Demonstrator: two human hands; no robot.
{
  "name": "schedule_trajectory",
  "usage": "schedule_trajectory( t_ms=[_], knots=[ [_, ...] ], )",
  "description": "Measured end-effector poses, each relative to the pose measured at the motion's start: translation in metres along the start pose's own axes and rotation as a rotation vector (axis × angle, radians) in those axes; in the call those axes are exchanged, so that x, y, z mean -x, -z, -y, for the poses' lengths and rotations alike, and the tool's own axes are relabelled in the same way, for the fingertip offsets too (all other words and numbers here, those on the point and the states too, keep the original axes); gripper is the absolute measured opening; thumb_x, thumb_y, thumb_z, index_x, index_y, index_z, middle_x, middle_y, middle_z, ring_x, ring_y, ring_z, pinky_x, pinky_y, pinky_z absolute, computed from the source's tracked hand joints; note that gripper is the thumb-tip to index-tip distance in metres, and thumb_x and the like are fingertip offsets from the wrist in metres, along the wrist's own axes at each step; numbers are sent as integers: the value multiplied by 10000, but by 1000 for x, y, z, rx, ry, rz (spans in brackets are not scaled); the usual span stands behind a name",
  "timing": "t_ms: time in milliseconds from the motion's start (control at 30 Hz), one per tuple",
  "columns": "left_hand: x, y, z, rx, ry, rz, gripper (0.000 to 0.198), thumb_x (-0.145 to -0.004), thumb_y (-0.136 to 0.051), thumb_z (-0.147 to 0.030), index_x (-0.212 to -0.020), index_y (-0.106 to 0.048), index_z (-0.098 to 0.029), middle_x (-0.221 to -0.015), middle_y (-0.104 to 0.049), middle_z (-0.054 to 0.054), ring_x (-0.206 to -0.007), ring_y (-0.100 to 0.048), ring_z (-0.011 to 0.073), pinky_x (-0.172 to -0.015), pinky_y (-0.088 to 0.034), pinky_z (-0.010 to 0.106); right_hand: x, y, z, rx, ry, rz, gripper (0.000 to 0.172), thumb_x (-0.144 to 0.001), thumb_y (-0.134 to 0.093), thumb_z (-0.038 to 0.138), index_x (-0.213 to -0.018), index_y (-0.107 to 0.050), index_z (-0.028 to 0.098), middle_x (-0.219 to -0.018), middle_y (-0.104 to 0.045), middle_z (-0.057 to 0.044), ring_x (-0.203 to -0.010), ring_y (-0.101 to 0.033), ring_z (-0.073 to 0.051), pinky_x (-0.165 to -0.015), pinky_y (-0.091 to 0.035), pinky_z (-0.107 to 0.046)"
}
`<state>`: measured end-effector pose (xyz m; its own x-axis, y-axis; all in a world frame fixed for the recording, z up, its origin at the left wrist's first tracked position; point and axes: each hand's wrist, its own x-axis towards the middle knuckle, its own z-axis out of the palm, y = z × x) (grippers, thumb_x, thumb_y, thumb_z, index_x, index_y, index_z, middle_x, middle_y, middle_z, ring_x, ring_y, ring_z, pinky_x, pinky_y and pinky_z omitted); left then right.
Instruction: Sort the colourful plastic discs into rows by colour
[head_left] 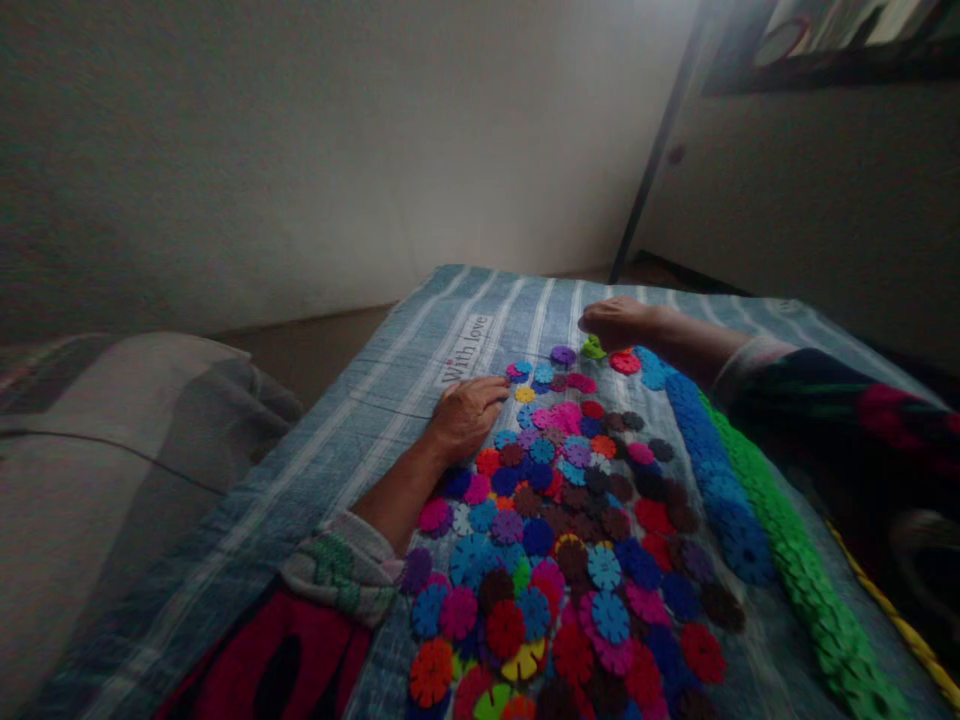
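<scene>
A heap of flat, notched plastic discs point(555, 540) in many colours lies on a blue striped cloth point(390, 400). My left hand point(466, 412) rests palm down at the heap's far left edge, fingers stretched out and close together. Its fingertips touch a pink and blue disc point(517, 372). My right hand point(621, 322) reaches across the far end of the heap, fingers curled down onto a green disc point(592, 348). Both arms wear sleeves with pale knitted cuffs.
Right of the heap run a long row of joined blue discs point(701, 445), a row of green ones point(799, 565) and a yellow row point(904, 630). A grey cushion point(112, 440) lies at left. Bare walls stand behind, and a dark pole point(652, 160) leans in the corner.
</scene>
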<state>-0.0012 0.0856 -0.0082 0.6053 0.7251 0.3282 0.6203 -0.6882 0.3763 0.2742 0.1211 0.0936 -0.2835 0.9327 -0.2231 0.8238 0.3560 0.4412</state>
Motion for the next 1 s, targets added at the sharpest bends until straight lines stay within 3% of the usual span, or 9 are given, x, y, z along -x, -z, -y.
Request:
schedule_trajectory(
  t_ms=[267,533,800,1000],
  knots=[
    [2,1,-3,7,-3,2,303,-847,-445,-189,-1025,-688,-227,-1265,-650,25,-1194,-575,176,-1068,-423,389,-17,-15,-2,76,43,38,238,-763,-604,59,-965,-706,132,-992,-703,-111,-889,-635,-213,-712,-460,-289],
    [1,1,-2,9,3,3,306,-839,-456,-188,-1029,-692,-226,-1265,-651,27,-1190,-579,176,-1072,-419,379,-10,-13,-6,23,64,22,476,-764,-664,119,-1234,-619,182,-1174,-668,-123,-1005,-633,-245,-760,-472,-306],
    [1,1,-4,-8,10,9,313,-843,-442,-176,-1032,-689,-210,-1263,-651,47,-1195,-578,188,-1054,-427,406,-12,-16,-3,-27,63,6,569,-685,-794,221,-1226,-619,212,-1212,-654,-98,-1085,-609,-261,-830,-473,-318],
    [1,1,-4,-24,0,8,308,-837,-458,-167,-1034,-686,-231,-1266,-651,25,-1187,-583,179,-1042,-438,408,-20,-6,11,-224,98,-9,648,-708,-796,313,-1307,-566,220,-1236,-646,-100,-1087,-609,-262,-852,-474,-322]
  ],
)
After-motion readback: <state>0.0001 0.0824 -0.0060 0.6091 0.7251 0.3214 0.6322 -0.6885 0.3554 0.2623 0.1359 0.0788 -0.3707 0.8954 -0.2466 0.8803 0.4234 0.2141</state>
